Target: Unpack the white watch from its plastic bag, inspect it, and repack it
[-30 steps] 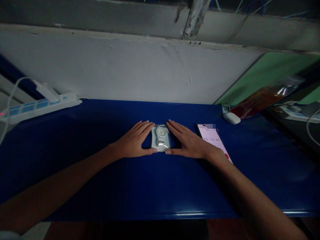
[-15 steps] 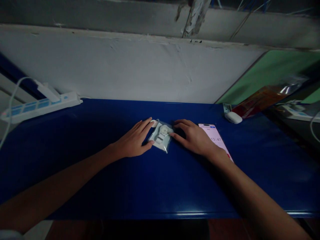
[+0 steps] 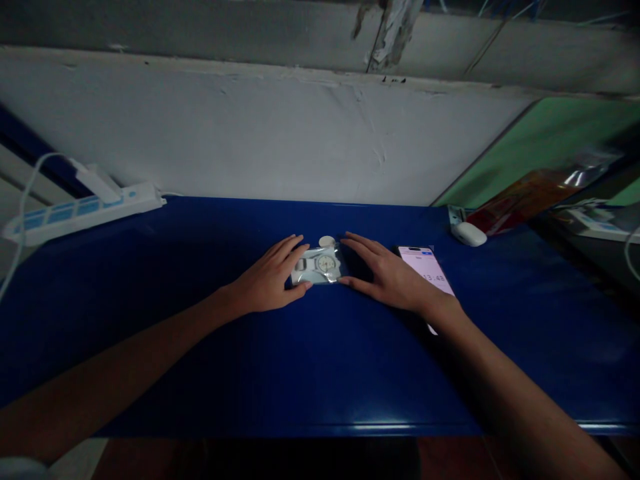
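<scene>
A wristwatch (image 3: 327, 264) with a white dial and pale strap lies face up inside a clear plastic bag (image 3: 336, 275) on the blue table (image 3: 300, 373). The bag now lies nearly level across my view. My left hand (image 3: 273, 275) is at its left end, thumb along the near edge and fingertips by the far edge. My right hand (image 3: 383, 270) rests at the right end with fingers stretched and thumb apart. Both hands look open, fingertips touching or very near the bag. A round white tag (image 3: 327, 241) sits just beyond its far edge.
A lit phone (image 3: 425, 267) lies partly under my right forearm. Back right are a white rounded case (image 3: 469, 233) and a bottle (image 3: 530, 200) lying tilted. At the left stands a white power strip (image 3: 85, 213) with a plug and cable. A pale wall (image 3: 280, 133) closes off the back.
The bagged watch has turned from a slant to lie crosswise, strap now toward my left hand. The round tag has shifted right, away from my left fingertips. My right fingers have spread.
</scene>
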Available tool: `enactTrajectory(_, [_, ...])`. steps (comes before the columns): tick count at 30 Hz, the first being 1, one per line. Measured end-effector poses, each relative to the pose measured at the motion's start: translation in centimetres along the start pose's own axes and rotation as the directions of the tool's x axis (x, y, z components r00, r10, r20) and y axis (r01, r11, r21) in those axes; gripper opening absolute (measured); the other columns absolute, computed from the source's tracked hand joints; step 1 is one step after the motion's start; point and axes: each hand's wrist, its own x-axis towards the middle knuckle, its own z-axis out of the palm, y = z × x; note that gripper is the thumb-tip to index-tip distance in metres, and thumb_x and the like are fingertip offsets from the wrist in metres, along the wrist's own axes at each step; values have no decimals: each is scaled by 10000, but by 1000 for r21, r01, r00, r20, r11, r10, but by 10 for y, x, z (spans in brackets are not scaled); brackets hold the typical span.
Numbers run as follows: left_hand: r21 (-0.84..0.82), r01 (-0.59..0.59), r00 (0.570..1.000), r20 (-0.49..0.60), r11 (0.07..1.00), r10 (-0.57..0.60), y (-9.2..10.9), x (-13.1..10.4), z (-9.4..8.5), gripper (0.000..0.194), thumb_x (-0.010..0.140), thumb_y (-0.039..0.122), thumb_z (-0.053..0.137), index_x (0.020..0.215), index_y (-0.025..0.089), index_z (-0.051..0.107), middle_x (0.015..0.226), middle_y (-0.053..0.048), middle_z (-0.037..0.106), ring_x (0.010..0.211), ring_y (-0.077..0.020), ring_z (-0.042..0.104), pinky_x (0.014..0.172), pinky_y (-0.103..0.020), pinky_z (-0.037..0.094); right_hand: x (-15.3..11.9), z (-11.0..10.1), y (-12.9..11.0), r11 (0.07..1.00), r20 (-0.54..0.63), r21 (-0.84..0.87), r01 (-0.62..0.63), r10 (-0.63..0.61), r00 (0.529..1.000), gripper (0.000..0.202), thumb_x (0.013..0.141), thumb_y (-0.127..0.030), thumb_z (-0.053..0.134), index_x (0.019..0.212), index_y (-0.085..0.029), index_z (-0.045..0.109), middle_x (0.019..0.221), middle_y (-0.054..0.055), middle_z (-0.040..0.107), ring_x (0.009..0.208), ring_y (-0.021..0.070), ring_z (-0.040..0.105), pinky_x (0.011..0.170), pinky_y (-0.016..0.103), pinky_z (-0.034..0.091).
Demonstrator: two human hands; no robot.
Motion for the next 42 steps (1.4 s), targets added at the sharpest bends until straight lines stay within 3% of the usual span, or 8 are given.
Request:
enactTrajectory(2, [5, 4, 1000, -10, 1000, -4, -1, 0, 2, 668, 904, 401, 552, 1461, 94, 344, 1552, -224, 319, 1467, -339, 271, 1184, -524, 289, 0, 2, 1, 1000, 52, -10, 8, -8, 999, 774, 938, -550, 522, 1535, -109, 305, 1590, 219, 294, 1449, 358, 321, 1151, 555, 333])
enactTrajectory(4, [18, 14, 1000, -22, 1000, -14, -2, 0, 3, 666, 905, 407, 546, 1449, 76, 351, 1548, -236, 321, 1467, -341, 270, 1184, -523, 287, 0, 3, 3, 1000, 89, -5, 9, -8, 996, 764, 950, -563, 491, 1544, -123, 299, 1594, 208, 288, 1467, 355, 276, 1166, 565, 297])
enactTrajectory(10, [58, 27, 999, -41, 998, -25, -3, 1, 5, 617, 919, 409, 520, 1419, 74, 382, 1529, -240, 357, 1466, -335, 279, 1176, -526, 301, -2, 7, 5, 1000, 64, -3, -1, 1, 998, 800, 911, -640, 504, 1466, -72, 406, 1525, 249, 402, 1441, 353, 340, 1158, 547, 330])
enactTrajectory(19, [43, 30, 999, -33, 999, -28, -5, 0, 5, 620, 920, 428, 536, 1418, 89, 390, 1517, -228, 382, 1462, -337, 287, 1168, -531, 311, -2, 5, 6, 1000, 96, -16, -14, 16, 995, 800, 908, -617, 531, 1533, -160, 332, 1576, 190, 338, 1461, 377, 277, 1153, 608, 292])
enactTrajectory(23, [45, 32, 999, -14, 998, -32, -4, 0, 3, 631, 927, 464, 538, 1405, 70, 414, 1515, -233, 384, 1464, -339, 282, 1179, -515, 297, -2, 4, 7, 998, 111, -39, -41, 45, 993, 808, 895, -619, 548, 1505, -119, 373, 1569, 203, 347, 1467, 399, 242, 1162, 615, 261])
enactTrajectory(28, [41, 41, 999, -14, 998, -41, -3, 0, 3, 689, 926, 488, 536, 1440, 59, 373, 1529, -240, 364, 1469, -344, 270, 1184, -518, 288, -3, 3, 10, 999, 150, 1, -49, 48, 988, 843, 898, -619, 545, 1536, -120, 310, 1594, 198, 294, 1481, 378, 205, 1169, 580, 279])
enactTrajectory(32, [41, 49, 999, 3, 998, -49, -3, 0, 3, 721, 919, 502, 539, 1452, 53, 356, 1538, -242, 350, 1470, -350, 265, 1185, -523, 280, -4, 4, 13, 999, 143, 2, -54, 54, 988, 880, 894, -636, 538, 1559, -131, 260, 1591, 188, 304, 1476, 378, 219, 1164, 580, 295])
enactTrajectory(42, [43, 63, 998, 9, 997, -63, -2, 0, 4, 736, 920, 504, 528, 1453, 28, 352, 1541, -254, 340, 1475, -343, 253, 1192, -513, 271, -4, 3, 15, 1000, 130, 3, -26, 25, 991, 874, 903, -674, 485, 1535, -95, 312, 1578, 209, 325, 1473, 363, 250, 1179, 562, 273])
